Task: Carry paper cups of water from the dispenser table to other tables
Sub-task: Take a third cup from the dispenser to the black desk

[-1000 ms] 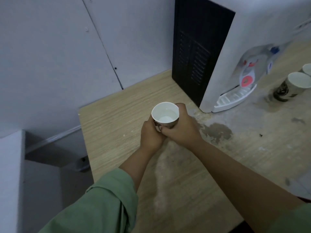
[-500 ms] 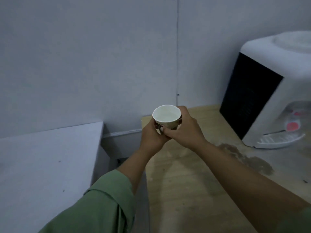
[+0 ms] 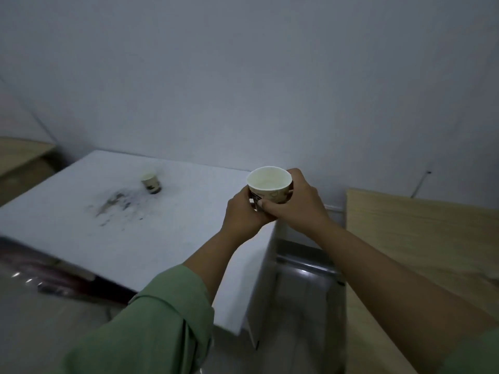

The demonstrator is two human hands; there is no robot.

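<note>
A white paper cup [image 3: 270,182] with a patterned wall and water inside is held upright in both hands, in the air above the right edge of a white table [image 3: 113,233]. My left hand [image 3: 243,214] wraps its lower left side. My right hand [image 3: 294,203] grips it from the right, thumb across the front. A second paper cup [image 3: 151,182] stands on the white table to the left, near the wall. The dispenser is out of view.
The wooden dispenser table [image 3: 421,238] lies at the right, across a narrow gap [image 3: 305,279] from the white table. Dark smudges [image 3: 113,203] mark the white top. Another wooden surface [image 3: 19,155] is at far left. A dark object [image 3: 54,276] lies below the white table's near edge.
My view has swung left: the dispenser and wooden table slid out to the right, and the white table with its cup came in. Both hands kept hold of the cup.
</note>
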